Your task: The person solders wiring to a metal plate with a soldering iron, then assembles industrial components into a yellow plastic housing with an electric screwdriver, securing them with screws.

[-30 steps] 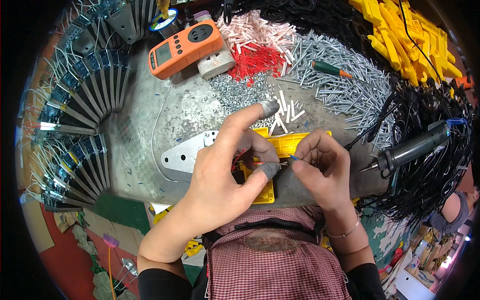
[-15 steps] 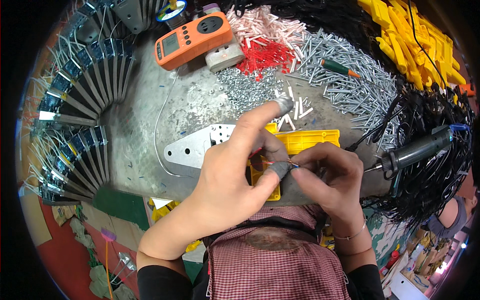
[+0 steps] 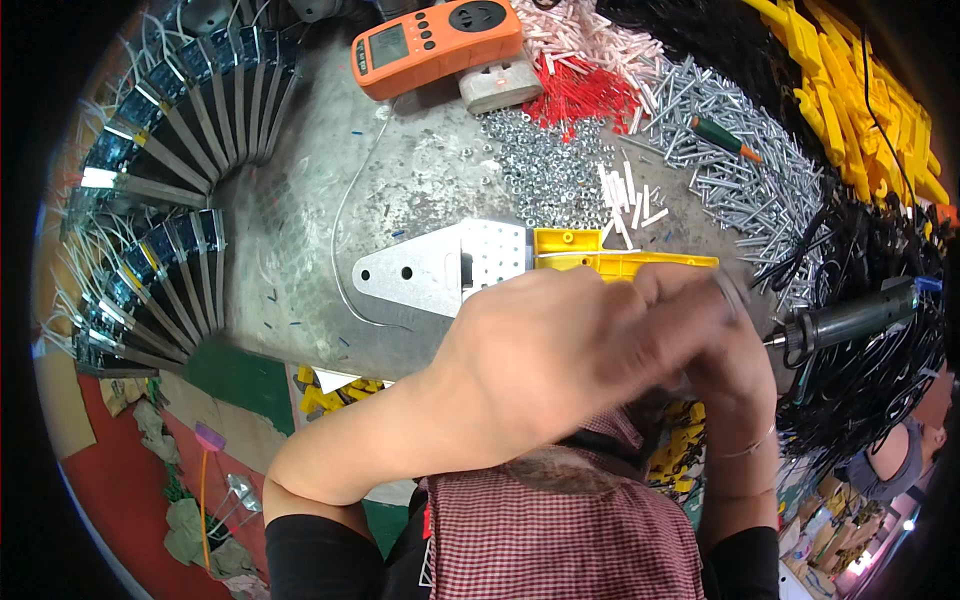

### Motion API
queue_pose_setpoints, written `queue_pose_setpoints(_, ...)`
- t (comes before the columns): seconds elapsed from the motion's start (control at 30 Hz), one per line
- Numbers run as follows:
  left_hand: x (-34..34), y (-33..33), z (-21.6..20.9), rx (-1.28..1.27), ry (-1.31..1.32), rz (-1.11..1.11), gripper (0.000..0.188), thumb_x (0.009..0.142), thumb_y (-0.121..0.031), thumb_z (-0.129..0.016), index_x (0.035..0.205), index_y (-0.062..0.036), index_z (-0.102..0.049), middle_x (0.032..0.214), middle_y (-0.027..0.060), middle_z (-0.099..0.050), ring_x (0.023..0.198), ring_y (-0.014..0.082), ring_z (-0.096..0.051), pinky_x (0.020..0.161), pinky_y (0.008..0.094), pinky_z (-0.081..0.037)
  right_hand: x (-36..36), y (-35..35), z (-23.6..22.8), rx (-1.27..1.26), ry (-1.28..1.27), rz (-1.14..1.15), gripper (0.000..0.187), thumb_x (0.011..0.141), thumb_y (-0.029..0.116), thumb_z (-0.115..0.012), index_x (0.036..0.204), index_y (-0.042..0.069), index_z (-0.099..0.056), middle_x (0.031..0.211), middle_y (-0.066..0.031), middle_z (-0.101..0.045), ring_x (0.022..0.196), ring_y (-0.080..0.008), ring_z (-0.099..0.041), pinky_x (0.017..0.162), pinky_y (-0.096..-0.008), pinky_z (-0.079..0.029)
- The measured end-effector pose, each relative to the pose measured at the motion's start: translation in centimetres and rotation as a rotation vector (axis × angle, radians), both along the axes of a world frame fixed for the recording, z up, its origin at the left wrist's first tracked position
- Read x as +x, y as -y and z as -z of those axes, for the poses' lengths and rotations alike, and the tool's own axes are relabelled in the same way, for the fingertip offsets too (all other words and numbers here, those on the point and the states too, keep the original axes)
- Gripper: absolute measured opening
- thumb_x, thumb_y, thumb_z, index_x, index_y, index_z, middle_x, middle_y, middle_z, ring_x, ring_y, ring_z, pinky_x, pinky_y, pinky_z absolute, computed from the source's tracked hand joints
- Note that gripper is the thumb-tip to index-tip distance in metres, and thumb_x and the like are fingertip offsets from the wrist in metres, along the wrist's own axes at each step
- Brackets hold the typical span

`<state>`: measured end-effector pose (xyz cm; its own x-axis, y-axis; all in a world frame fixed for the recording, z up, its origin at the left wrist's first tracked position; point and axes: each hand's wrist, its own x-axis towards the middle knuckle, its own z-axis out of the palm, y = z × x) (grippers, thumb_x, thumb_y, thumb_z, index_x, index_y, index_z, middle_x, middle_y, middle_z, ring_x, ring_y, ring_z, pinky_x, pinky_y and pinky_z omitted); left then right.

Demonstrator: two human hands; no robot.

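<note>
My left hand [image 3: 540,345] reaches across to the right, in front of my right hand [image 3: 735,345]; its fingers are smeared by motion. Most of my right hand's fingers are hidden behind it, so what either one holds cannot be made out. Beneath and just beyond them lies a yellow plastic handle shell [image 3: 650,264] with open ribbed cavities. Against its left end sits a flat silver metal plate [image 3: 432,262], tapered to the left and pierced with holes. Part of the plate's lower edge is covered by my left hand.
Beyond lie piles of nuts [image 3: 550,165], red pieces [image 3: 585,95], white tubes [image 3: 620,195] and screws [image 3: 740,165], with a green-handled screwdriver [image 3: 720,135]. An orange meter [image 3: 440,45] stands behind. Black-and-metal assemblies [image 3: 190,130] line the left; a dark power screwdriver [image 3: 850,318], black cables and yellow shells [image 3: 870,110] fill the right.
My left hand has swung right across my right hand, from where both pinched thin wires over the yellow shell. My right hand has shifted slightly right. The whole view has shifted somewhat.
</note>
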<state>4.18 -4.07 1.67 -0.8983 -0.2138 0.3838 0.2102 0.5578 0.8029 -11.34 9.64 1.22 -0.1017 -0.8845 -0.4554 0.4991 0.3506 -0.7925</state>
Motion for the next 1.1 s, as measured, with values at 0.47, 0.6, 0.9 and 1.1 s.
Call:
queue_pose_setpoints(0.47, -0.6, 0.2, 0.5, -0.330, 0.040, 0.011, 0.050, 0.067, 0.001, -0.063, 0.116, -0.0035, -0.063, 0.079, 0.0046, -0.062, 0.068, 0.0223, -0.064, 0.059, 0.0312, -0.050, 0.5, -0.2, -1.7, 0.162, -0.233, -0.052, 0.014, 0.089, 0.009, -0.056, 0.094, -0.003, -0.060, 0.070, -0.0029, -0.060, 0.057, -0.0089, -0.058, 0.051, -0.0232, -0.046)
queue_pose_setpoints(0.6, -0.1, 0.1, -0.1, -0.440, -0.036, 0.084, 0.052, 0.070, 0.001, -0.063, 0.122, -0.0018, -0.058, 0.080, 0.0066, -0.062, 0.071, 0.0207, -0.065, 0.058, 0.0296, -0.050, -0.5, -1.1, 0.1, 0.076, -0.047, -0.089, 0.015, 0.089, 0.011, -0.060, 0.096, -0.002, -0.060, 0.074, -0.0030, -0.060, 0.061, -0.0081, -0.056, 0.052, -0.0223, -0.045)
queue_pose_setpoints(0.9, -0.6, 0.8, 0.3, -0.080, 0.119, 0.082, 0.067, 0.072, 0.007, -0.061, 0.135, 0.0015, -0.037, 0.077, 0.0110, -0.063, 0.071, 0.0194, -0.065, 0.063, 0.0287, -0.051, 0.8, -1.1, -0.6, 0.076, -0.179, 0.017, 0.021, 0.093, 0.019, -0.061, 0.090, -0.002, -0.060, 0.076, -0.0027, -0.061, 0.063, -0.0095, -0.060, 0.055, -0.0243, -0.048)
queue_pose_setpoints(1.1, -0.3, 0.0, 1.4, -0.082, 0.011, 0.029, 0.065, 0.072, 0.010, -0.062, 0.133, 0.0020, -0.040, 0.074, 0.0097, -0.063, 0.069, 0.0187, -0.064, 0.067, 0.0270, -0.052, 0.9, -1.4, -0.6, 0.121, -0.145, 0.023, 0.018, 0.091, 0.017, -0.063, 0.091, -0.001, -0.061, 0.073, -0.0036, -0.059, 0.060, -0.0122, -0.059, 0.054, -0.0231, -0.047)
